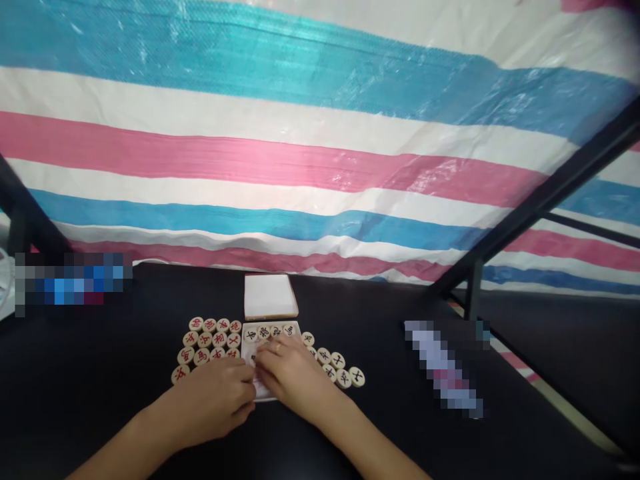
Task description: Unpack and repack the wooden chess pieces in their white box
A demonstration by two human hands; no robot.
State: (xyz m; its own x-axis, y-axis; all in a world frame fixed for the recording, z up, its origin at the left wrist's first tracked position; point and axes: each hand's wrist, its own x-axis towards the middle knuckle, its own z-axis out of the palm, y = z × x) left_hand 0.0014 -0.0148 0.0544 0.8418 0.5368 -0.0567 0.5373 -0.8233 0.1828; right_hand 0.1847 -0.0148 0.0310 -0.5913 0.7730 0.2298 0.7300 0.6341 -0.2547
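A small white box [253,347] lies on the black table [125,400], with a row of round wooden game discs [270,331] inside its far edge. Both my hands rest over the box. My left hand [220,400] has its fingers curled at the box's left side. My right hand [290,370] lies on the box with fingers bent and pressed together on the discs; what the fingers hold is hidden. Red-lettered discs [210,343] sit in rows to the left of the box. Black-lettered discs [335,367] lie to its right.
The white box lid [270,297] lies just behind the box. A striped blue, pink and white tarp [300,167] hangs behind the table. A black metal frame bar [540,200] slants down at the right. Blurred objects sit at the far left [70,283] and right [445,367].
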